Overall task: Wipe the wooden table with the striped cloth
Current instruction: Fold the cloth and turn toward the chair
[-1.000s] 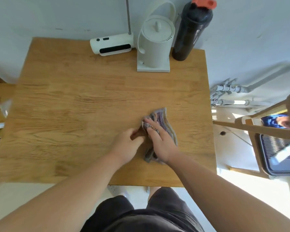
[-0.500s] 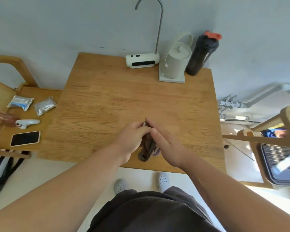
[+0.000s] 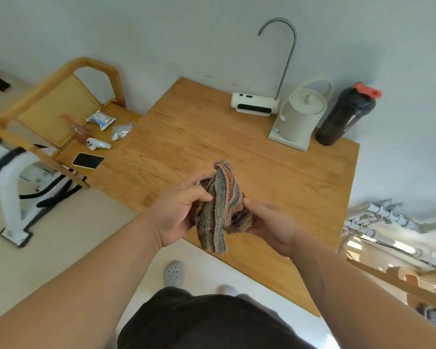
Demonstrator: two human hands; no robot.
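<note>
The striped cloth [image 3: 218, 207], bunched and multicoloured, is lifted off the wooden table [image 3: 275, 172] above its near edge. My left hand [image 3: 175, 212] grips the cloth's left side with fingers curled into the folds. My right hand [image 3: 269, 225] holds its right side from below. One end of the cloth hangs down between my hands.
At the table's far edge stand a white dispenser with a curved spout [image 3: 256, 105], a white kettle [image 3: 298, 117] and a black bottle with a red cap [image 3: 345, 117]. A wooden chair [image 3: 53, 109] at left carries a phone [image 3: 88, 160], packets and a white controller. Pipes run along the right wall.
Both hands have gathered the cloth and raised it off the table. The camera view has swung left and pulled back, showing the chair and floor.
</note>
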